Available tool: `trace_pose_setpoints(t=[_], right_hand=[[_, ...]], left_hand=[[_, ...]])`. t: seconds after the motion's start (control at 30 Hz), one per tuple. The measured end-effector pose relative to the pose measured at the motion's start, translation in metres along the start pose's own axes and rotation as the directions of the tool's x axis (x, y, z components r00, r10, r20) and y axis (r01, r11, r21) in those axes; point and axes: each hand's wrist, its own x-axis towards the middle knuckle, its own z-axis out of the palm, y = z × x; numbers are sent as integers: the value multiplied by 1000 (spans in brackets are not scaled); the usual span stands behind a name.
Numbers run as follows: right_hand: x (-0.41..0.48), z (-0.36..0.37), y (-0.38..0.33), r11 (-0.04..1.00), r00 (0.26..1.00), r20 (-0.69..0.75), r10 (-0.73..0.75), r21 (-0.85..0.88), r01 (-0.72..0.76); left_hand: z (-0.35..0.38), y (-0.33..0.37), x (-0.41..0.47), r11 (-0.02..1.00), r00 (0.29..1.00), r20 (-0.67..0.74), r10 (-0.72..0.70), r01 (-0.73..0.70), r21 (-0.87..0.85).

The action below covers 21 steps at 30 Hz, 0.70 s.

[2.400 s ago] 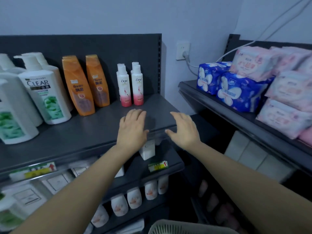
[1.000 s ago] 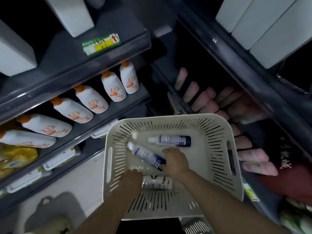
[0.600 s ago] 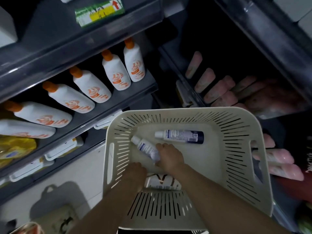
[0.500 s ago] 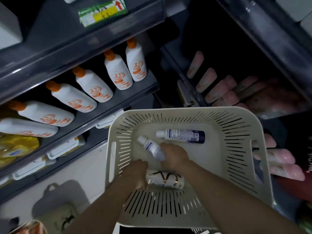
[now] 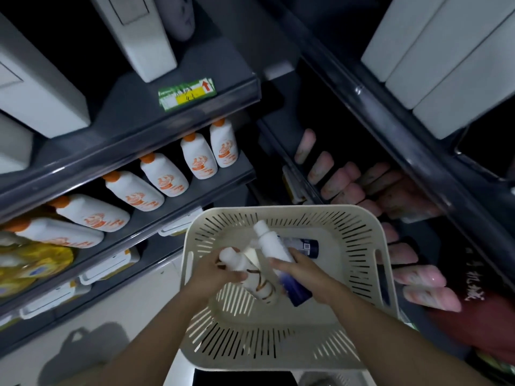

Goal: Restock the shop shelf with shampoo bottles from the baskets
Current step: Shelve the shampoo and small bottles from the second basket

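A cream slotted basket (image 5: 362, 324) sits below me on the floor between two dark shelf units. My left hand (image 5: 214, 271) grips a white bottle with brown swirls (image 5: 259, 285), raised above the basket floor. My right hand (image 5: 301, 270) grips a white bottle with a dark blue base (image 5: 271, 245), cap pointing up and away. A third white and dark blue bottle (image 5: 308, 246) lies on the basket floor behind them, mostly hidden.
White bottles with orange caps (image 5: 164, 174) line the lower left shelf. White boxes (image 5: 145, 37) stand on the shelf above, over a green and yellow price tag (image 5: 188, 93). Pink packs (image 5: 418, 277) fill the right shelf unit. A second basket's rim (image 5: 320, 381) shows at the bottom.
I looked down from the top shelf to the basket. Both hands reached in, closed round a bottle each, and have lifted them off the basket floor.
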Motion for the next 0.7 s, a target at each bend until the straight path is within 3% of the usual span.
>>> trace_pose_setpoints(t=[0.27,0.4,0.7], right_hand=[[-51,0,-40,988,987,151,-54,152,31],[-78,5,-66,986,987,110,-120,130,105],[-122,24,-122,917,921,32,-388,114,382]], left_hand=[[-21,49,-36,946,988,32,148,-132,-296],[-30,75,-57,921,970,64,234,-200,-334],[-33,139,-110,823,936,-26,350,-321,-469]])
